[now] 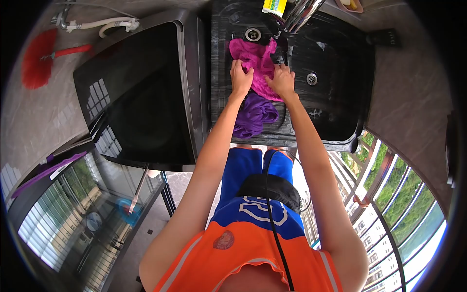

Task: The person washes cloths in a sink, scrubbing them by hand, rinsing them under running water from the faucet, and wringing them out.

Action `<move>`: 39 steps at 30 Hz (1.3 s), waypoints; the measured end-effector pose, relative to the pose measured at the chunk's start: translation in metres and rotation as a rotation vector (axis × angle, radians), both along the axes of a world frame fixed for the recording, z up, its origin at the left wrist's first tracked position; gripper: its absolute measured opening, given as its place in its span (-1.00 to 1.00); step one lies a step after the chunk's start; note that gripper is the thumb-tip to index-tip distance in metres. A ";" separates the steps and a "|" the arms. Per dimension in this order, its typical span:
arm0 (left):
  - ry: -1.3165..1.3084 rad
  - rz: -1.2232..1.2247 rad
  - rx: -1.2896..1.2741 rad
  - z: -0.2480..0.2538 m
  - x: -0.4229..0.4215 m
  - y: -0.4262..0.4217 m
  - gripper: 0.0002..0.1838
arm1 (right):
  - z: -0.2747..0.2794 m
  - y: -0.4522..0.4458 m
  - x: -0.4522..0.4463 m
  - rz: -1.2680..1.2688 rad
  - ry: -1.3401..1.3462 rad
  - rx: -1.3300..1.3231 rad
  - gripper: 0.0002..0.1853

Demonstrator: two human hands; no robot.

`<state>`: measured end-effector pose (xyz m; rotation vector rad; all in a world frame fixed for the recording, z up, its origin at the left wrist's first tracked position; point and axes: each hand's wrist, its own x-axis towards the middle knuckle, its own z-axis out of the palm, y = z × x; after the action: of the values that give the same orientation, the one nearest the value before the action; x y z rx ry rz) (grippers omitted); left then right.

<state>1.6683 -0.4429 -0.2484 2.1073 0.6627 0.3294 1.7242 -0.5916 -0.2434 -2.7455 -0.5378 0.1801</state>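
A wet-looking bright pink cloth [262,89] is spread and bunched on the black sink unit [335,104]. My left hand [241,78] is closed on the cloth's left part, fingers curled into it. On its right side, my right hand [282,80] grips the same cloth, with the fingertips partly hidden. A crumpled purple cloth [255,116] lies just below, nearer my body, and neither hand touches it. Above the pink cloth, a chrome faucet [302,15] points down towards its upper edge.
Two round drains [252,34] [312,79] show in the sink. A yellow-green box [275,6] stands behind it. At left is a dark-lidded washing machine [141,97]; a red brush [41,58] hangs on the wall. A railing [389,214] is at lower right.
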 end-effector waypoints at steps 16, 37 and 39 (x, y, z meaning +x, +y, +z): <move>-0.168 0.088 -0.029 0.128 -0.017 0.017 -0.63 | 0.104 -0.032 0.007 -0.335 0.391 1.122 -0.76; -0.069 -0.284 0.362 -0.038 0.031 0.008 -0.85 | -0.026 0.059 0.010 0.038 -0.089 -0.061 -0.70; 0.022 -0.252 0.475 -0.035 0.063 0.019 -0.81 | -0.037 0.075 0.039 0.043 -0.178 -0.147 -0.73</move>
<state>1.7312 -0.4243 -0.2831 2.6167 0.3433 0.3468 1.7628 -0.5166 -0.2807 -2.9119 -0.6554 -0.0168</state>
